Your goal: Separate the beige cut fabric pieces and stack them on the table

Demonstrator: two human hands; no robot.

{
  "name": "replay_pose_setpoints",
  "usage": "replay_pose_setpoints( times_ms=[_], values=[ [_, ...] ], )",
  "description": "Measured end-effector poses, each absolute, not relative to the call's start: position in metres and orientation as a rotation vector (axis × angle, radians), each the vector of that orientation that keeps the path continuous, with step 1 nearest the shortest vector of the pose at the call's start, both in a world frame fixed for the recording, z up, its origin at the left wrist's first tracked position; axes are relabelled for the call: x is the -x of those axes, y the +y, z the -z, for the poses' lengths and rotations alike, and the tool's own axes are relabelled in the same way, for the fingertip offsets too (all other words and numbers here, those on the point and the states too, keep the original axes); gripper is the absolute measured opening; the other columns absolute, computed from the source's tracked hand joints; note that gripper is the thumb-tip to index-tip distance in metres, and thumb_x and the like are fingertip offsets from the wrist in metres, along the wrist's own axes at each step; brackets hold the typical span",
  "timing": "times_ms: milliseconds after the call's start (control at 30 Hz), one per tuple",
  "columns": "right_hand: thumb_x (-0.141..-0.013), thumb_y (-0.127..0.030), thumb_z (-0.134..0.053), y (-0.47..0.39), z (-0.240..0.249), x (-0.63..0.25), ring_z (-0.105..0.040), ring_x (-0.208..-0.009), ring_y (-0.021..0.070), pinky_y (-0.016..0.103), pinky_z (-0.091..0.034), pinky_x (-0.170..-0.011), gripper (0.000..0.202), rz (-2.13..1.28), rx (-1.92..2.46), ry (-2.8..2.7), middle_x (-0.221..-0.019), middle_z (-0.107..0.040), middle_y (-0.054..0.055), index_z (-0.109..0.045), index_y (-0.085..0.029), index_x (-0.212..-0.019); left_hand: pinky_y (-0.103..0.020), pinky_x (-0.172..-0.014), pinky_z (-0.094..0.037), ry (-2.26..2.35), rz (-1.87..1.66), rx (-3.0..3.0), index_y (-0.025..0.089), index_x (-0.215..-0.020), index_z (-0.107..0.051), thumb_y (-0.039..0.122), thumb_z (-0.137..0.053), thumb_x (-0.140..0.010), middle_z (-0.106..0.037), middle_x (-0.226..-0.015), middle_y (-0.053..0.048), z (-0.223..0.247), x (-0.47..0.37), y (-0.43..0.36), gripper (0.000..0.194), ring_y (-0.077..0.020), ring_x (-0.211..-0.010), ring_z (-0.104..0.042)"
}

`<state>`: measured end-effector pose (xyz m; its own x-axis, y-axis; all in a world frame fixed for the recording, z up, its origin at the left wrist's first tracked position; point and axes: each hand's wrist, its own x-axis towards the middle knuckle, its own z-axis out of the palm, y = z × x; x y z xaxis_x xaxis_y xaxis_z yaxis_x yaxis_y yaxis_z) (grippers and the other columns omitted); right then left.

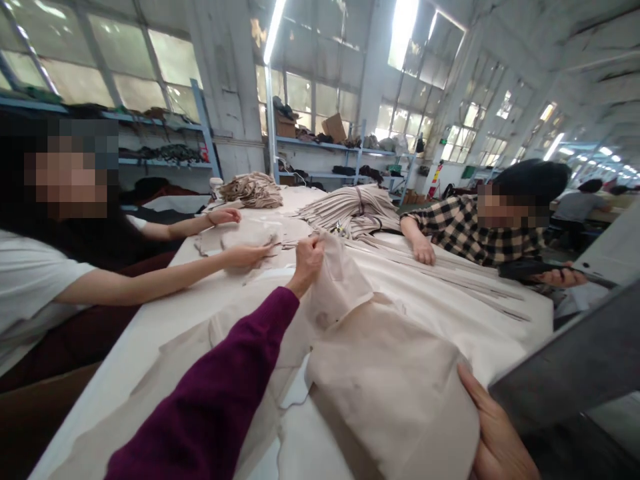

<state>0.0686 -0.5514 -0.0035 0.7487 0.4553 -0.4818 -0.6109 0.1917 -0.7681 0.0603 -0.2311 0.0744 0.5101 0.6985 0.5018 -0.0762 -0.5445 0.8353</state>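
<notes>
A beige fabric piece [390,373] is stretched up between my hands above the white table [210,293]. My left hand [309,260], in a purple sleeve, is closed in a fist on its far corner. At the near right edge, my right hand [493,427] grips the cloth; the thumb side shows and the other fingers are hidden behind it. A seam or fold crosses the fabric between its upper and lower parts. More beige cloth [175,360] lies flat on the table beneath my left arm.
At the left, a person in a white shirt [35,287] handles small cloth pieces. Across the table, a person in a checked shirt [460,223] rests one hand near a tied fabric bundle [350,203]. A crumpled beige pile [253,190] sits behind. A grey metal beam [570,360] stands at right.
</notes>
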Motion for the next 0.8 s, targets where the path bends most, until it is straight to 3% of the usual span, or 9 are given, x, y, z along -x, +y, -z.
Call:
replay_pose_setpoints(
  times_ms=[100, 167, 267, 400, 567, 700, 800],
  values=[
    [-0.074, -0.046, -0.060, -0.548, 0.005, -0.071, -0.068, -0.083, 0.0266, 0.038, -0.056, -0.073, 0.039, -0.741, 1.044, 0.188, -0.081, -0.072, 0.007, -0.067, -0.016, -0.096, -0.022, -0.074, -0.033, 0.328, -1.163, -2.069, 0.012, -0.072, -0.057, 0.007, -0.044, -0.078, -0.045, -0.072, 0.001, -0.101, -0.035, -0.255, 0.016, -0.0106, -0.073, -0.042],
    [-0.074, -0.042, -0.060, -0.546, 0.009, -0.073, -0.068, -0.083, 0.0262, 0.038, -0.056, -0.075, 0.034, -0.743, 1.018, 0.217, -0.082, -0.072, 0.007, -0.068, -0.014, -0.093, -0.022, -0.071, -0.035, 0.038, -1.126, -2.350, 0.012, -0.083, -0.060, 0.013, -0.043, -0.084, -0.043, -0.071, 0.001, -0.098, -0.015, -0.285, 0.017, -0.0109, -0.070, -0.041],
    [-0.076, -0.037, -0.059, -0.545, 0.014, -0.073, -0.067, -0.086, 0.0241, 0.035, -0.054, -0.078, 0.035, -0.757, 0.956, 0.179, -0.089, -0.072, 0.006, -0.065, -0.013, -0.102, -0.023, -0.058, -0.037, -0.392, -0.894, -2.696, 0.014, -0.105, -0.056, 0.012, -0.032, -0.089, -0.045, -0.071, 0.000, -0.057, 0.015, -0.338, 0.029, -0.0118, -0.061, -0.042],
    [-0.079, -0.028, -0.058, -0.543, 0.024, -0.071, -0.066, -0.089, 0.0200, 0.031, -0.053, -0.082, 0.027, -0.690, 0.799, 0.199, -0.089, -0.072, 0.003, -0.064, -0.015, -0.103, -0.029, -0.066, -0.045, -0.710, -0.592, -2.905, 0.008, -0.120, -0.043, 0.013, -0.035, -0.090, -0.054, -0.081, -0.005, 0.013, 0.043, -0.391, 0.032, -0.0162, -0.070, -0.049],
    [-0.082, -0.021, -0.052, -0.548, 0.041, -0.075, -0.068, -0.085, 0.0216, 0.033, -0.053, -0.082, 0.021, -0.754, 0.777, 0.250, -0.081, -0.073, 0.006, -0.065, -0.013, -0.098, -0.034, -0.069, -0.047, -0.822, -0.665, -2.910, 0.001, -0.126, -0.037, 0.009, -0.036, -0.088, -0.054, -0.082, -0.007, 0.040, 0.060, -0.402, 0.038, -0.0168, -0.074, -0.051],
    [-0.084, -0.027, -0.054, -0.550, 0.046, -0.078, -0.068, -0.081, 0.0218, 0.033, -0.053, -0.081, 0.027, -0.796, 0.814, 0.234, -0.083, -0.073, 0.006, -0.064, -0.012, -0.104, -0.034, -0.066, -0.046, -1.041, -0.844, -2.822, -0.001, -0.122, -0.043, 0.007, -0.043, -0.085, -0.049, -0.072, -0.004, 0.042, 0.065, -0.395, 0.038, -0.0154, -0.067, -0.049],
    [-0.084, -0.028, -0.054, -0.547, 0.044, -0.080, -0.069, -0.078, 0.0219, 0.032, -0.054, -0.078, 0.028, -0.775, 0.869, 0.246, -0.081, -0.073, 0.006, -0.063, -0.011, -0.104, -0.033, -0.063, -0.045, -1.120, -0.773, -2.801, 0.000, -0.122, -0.044, 0.008, -0.044, -0.085, -0.049, -0.072, -0.004, 0.046, 0.065, -0.393, 0.038, -0.0151, -0.065, -0.048]
  ],
)
